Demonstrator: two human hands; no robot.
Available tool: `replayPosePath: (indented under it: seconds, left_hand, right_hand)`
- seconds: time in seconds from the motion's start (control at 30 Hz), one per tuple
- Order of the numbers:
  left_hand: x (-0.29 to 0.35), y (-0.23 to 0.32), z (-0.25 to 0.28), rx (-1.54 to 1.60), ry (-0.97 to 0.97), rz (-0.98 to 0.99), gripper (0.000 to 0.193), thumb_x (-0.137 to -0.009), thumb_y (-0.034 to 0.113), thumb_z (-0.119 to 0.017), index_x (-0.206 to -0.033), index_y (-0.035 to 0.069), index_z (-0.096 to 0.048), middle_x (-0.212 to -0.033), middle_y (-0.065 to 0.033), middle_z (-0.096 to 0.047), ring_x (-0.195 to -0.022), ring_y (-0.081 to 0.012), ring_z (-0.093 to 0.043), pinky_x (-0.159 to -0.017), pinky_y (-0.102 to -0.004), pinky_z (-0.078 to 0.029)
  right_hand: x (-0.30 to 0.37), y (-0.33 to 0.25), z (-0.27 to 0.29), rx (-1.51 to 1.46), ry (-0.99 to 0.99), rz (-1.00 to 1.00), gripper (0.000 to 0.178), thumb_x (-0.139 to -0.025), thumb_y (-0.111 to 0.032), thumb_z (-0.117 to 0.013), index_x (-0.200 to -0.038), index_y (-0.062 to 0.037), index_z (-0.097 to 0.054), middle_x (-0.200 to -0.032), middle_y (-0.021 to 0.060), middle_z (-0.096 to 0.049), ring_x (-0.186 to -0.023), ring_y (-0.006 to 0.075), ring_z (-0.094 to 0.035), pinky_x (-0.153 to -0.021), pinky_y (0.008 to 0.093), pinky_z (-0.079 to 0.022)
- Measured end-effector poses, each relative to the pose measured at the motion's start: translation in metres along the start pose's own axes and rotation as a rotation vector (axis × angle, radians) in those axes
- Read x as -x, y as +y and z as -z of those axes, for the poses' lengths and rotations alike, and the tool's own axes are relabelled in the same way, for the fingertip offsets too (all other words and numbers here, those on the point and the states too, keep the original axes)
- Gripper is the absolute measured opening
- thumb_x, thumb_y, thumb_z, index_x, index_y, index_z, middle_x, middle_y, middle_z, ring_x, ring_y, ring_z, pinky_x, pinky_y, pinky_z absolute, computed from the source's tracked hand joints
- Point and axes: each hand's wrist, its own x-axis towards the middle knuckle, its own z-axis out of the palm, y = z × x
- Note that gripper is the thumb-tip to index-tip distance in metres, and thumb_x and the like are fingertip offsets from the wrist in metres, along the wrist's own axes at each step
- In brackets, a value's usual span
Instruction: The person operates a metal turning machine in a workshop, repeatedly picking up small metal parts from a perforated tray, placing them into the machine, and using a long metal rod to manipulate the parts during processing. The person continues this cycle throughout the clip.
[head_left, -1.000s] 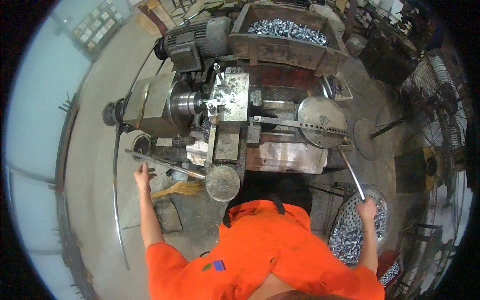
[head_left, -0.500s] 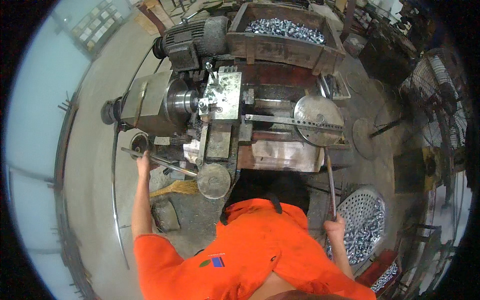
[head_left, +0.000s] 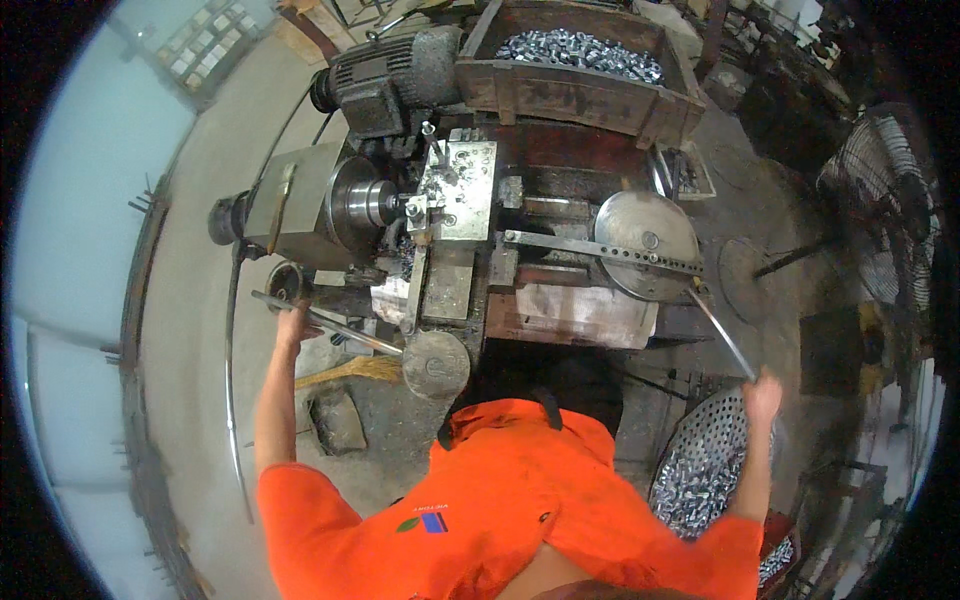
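Observation:
A metal lathe (head_left: 455,200) stands before me, its round chuck (head_left: 372,203) facing the bright tool block at the centre. My left hand (head_left: 292,325) is closed near the outer part of a long metal lever (head_left: 355,335) that joins a round disc (head_left: 436,364). Out to the right, my right hand (head_left: 763,395) is wrapped round the end of a second lever (head_left: 725,335). This lever runs up to the large round plate (head_left: 645,225), which a flat bar with a row of holes (head_left: 580,244) links to the carriage.
Behind the lathe are a motor (head_left: 395,80) and a wooden crate (head_left: 580,88) of small shiny metal parts. A perforated basket (head_left: 725,415) with more parts sits at lower right. A straw broom (head_left: 365,370) lies by the lathe; a fan (head_left: 880,190) stands far right.
My right hand has swung the right lever outward to the right and up, and the large plate and perforated bar have turned with it. My left hand still grips its lever.

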Motion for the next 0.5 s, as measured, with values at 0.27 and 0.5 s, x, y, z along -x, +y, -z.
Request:
replayPosePath:
  seconds: [0.27, 0.5]
  left_hand:
    - [-0.012, -0.049, 0.014, 0.388, 0.031, -0.053, 0.047, -0.085, 0.042, -0.055, -0.109, 0.002, -0.050, -0.086, -0.0120, -0.062, -0.071, -0.0250, -0.063, -0.065, -0.0401, -0.053]
    - [-0.024, -0.115, -0.020, -1.015, 0.050, -0.419, 0.051, -0.081, 0.049, -0.055, -0.093, 0.000, -0.061, -0.089, -0.0185, -0.065, -0.081, -0.0301, -0.064, -0.072, -0.0412, -0.050]
  right_hand:
    - [-0.060, -0.038, -0.006, 0.079, 0.424, -0.162, 0.052, -0.058, -0.018, -0.060, -0.108, -0.0044, -0.058, -0.091, 0.0152, -0.059, -0.088, 0.0336, -0.055, -0.079, 0.0449, -0.041]
    - [-0.031, -0.038, -0.010, 0.042, 0.390, -0.117, 0.051, -0.057, -0.023, -0.058, -0.104, -0.0046, -0.060, -0.088, 0.0175, -0.061, -0.083, 0.0348, -0.057, -0.076, 0.0458, -0.042]
